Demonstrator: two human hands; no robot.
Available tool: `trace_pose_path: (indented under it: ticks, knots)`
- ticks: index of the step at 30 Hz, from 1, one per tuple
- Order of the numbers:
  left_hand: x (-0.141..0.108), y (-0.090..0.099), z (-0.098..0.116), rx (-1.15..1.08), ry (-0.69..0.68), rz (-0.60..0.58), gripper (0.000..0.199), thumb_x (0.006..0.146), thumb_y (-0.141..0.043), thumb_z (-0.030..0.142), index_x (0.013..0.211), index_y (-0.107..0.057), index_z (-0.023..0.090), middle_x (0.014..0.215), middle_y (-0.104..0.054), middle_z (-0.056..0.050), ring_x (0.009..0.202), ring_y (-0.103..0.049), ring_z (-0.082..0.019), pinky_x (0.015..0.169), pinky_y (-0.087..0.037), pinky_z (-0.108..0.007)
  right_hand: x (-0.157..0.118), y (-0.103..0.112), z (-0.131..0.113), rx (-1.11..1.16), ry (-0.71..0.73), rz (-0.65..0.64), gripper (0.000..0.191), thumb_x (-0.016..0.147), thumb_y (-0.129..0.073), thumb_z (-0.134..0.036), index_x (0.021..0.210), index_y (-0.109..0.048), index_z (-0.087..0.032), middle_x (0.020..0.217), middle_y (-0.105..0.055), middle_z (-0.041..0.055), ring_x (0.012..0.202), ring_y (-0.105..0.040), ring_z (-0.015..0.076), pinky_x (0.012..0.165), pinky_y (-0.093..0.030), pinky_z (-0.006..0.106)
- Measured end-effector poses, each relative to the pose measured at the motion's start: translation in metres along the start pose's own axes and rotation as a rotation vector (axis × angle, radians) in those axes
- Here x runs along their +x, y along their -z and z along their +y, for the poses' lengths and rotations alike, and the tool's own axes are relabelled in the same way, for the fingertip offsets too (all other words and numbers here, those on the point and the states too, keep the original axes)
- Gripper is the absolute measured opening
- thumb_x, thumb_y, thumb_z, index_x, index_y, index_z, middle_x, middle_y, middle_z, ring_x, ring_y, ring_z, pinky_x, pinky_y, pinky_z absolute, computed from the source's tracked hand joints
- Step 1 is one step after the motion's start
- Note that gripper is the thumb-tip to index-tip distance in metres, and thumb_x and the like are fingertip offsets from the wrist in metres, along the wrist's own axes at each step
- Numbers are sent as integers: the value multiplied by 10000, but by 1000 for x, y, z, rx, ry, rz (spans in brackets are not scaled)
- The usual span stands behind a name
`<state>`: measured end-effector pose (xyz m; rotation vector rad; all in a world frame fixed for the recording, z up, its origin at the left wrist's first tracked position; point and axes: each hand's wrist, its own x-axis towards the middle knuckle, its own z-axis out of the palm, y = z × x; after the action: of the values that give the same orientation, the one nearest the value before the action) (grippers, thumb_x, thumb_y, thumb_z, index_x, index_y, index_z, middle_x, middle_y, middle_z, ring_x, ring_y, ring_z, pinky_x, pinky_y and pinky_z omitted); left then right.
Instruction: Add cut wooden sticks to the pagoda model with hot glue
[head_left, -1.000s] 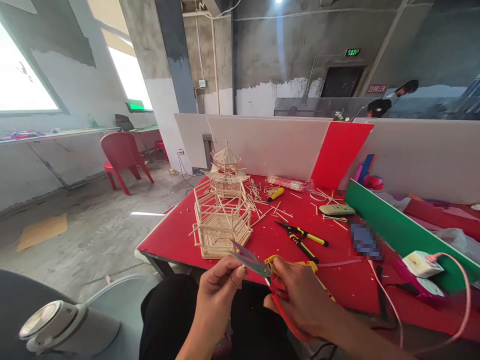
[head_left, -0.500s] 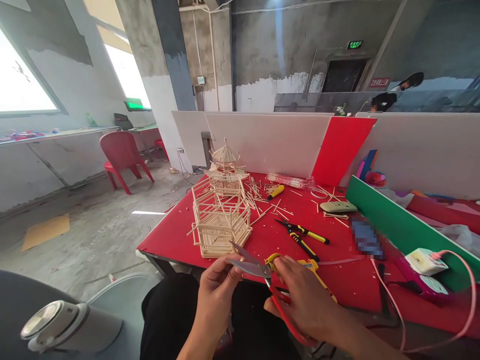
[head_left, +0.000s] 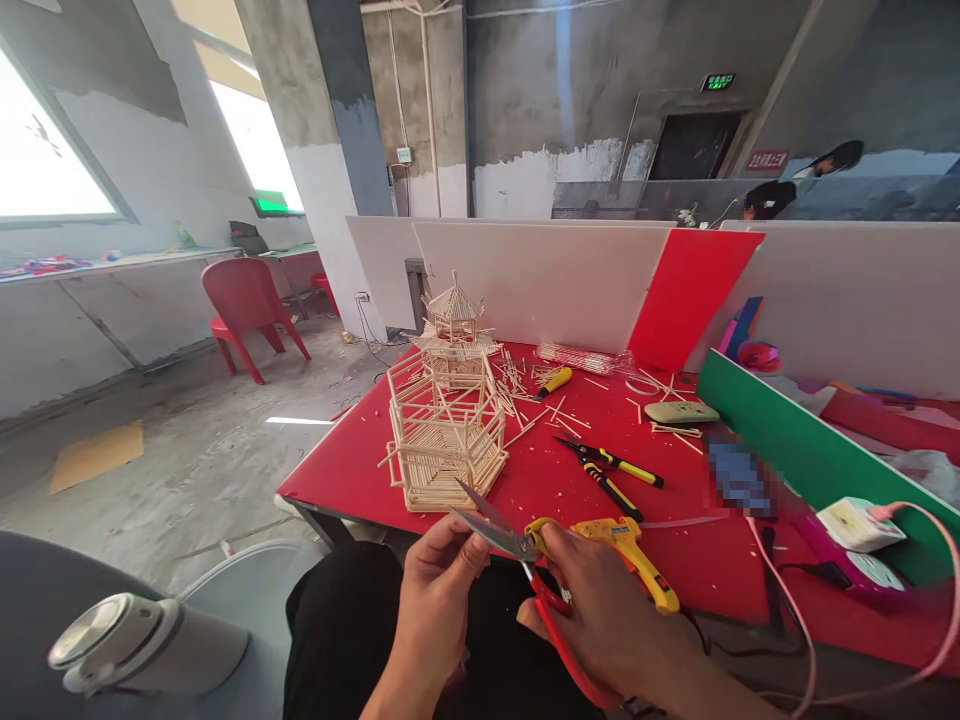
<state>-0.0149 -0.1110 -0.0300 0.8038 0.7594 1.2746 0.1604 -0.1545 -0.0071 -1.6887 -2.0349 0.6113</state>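
The left hand (head_left: 439, 580) is pinched shut at the blade tips, anything between its fingers being hidden. On the red table (head_left: 345, 470) beyond, a stick model (head_left: 442, 470) is placed; the opened scissors (head_left: 514, 542) are grasped by the right hand (head_left: 592, 592), beside a yellow glue gun (head_left: 628, 548).

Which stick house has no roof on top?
The front stick house: its top is an open frame of sticks, while the back stick house has a pointed roof.
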Motion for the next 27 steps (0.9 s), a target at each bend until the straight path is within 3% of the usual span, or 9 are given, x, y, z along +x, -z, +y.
trace_pose_path:
  ticks: [9,14,20,24,27]
  knots:
    - [0,1,5,4,-62,-30,140,704,-868,276,814,-813,208,755,-736,-18,704,-617,-121,702,-496,-214,0,3,-5,12,17,-43,205,801,-611,-285,860,-420,-240,840,-605,9,758,-554,194,668,-342,294]
    - [0,3,2,44,-74,-45,144,730,-847,287,833,-806,195,770,-735,-32,733,-637,-147,740,-511,-251,0,5,-9,74,12,-61,187,831,-603,-324,888,-446,-240,823,-622,4,745,-564,188,652,-363,280]
    - [-4,-1,4,107,-118,101,191,680,-878,316,769,-784,175,740,-697,-26,716,-592,-129,696,-503,-217,-1,-3,-10,84,37,-54,288,839,-616,-395,747,-387,-246,586,-527,-60,527,-483,134,537,-286,258]
    - [-4,1,14,73,-99,244,322,582,-925,394,788,-784,190,696,-666,-11,633,-546,-94,563,-450,-157,11,5,15,55,-19,141,333,856,-612,-519,735,-477,-239,610,-584,-33,550,-544,146,538,-332,259]
    - [-2,8,20,99,-51,245,374,574,-920,443,799,-778,180,650,-618,-5,614,-523,-87,518,-406,-138,36,39,61,-108,-340,314,400,945,-443,-589,858,-603,-232,712,-667,23,633,-614,176,599,-400,284]
